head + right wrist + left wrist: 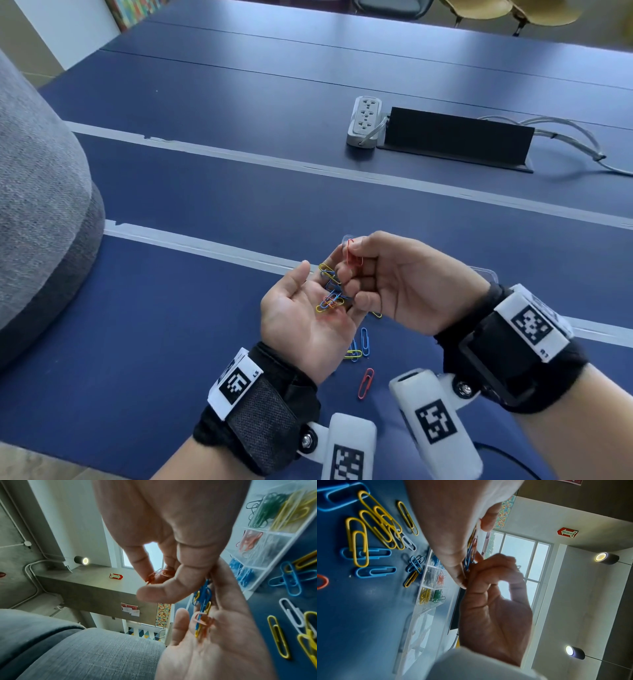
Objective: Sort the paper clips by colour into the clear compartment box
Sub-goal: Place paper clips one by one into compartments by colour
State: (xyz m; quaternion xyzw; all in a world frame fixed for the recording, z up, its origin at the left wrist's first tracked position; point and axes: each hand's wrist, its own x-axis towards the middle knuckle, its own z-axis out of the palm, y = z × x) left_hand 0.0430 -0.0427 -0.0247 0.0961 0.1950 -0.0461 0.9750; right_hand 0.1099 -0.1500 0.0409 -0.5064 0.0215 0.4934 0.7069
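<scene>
My left hand [306, 310] lies palm up above the blue table and cups a small heap of yellow, blue and red paper clips [330, 301], also seen in the right wrist view as the heap [203, 615]. My right hand [363, 253] hovers over it and pinches red paper clips [354, 255] between thumb and fingers. The clear compartment box [281, 550] sits on the table under my hands. It holds green, yellow, red, white and blue clips in separate cells. Loose yellow clips [368, 527], blue clips [375, 572] and a red clip [365, 383] lie on the table.
A white power strip [364, 120] and a black cable housing [455, 137] stand at the far right with cables trailing off. A grey cushioned seat [41, 205] fills the left edge. The box's clear lid [418, 628] lies open beside it.
</scene>
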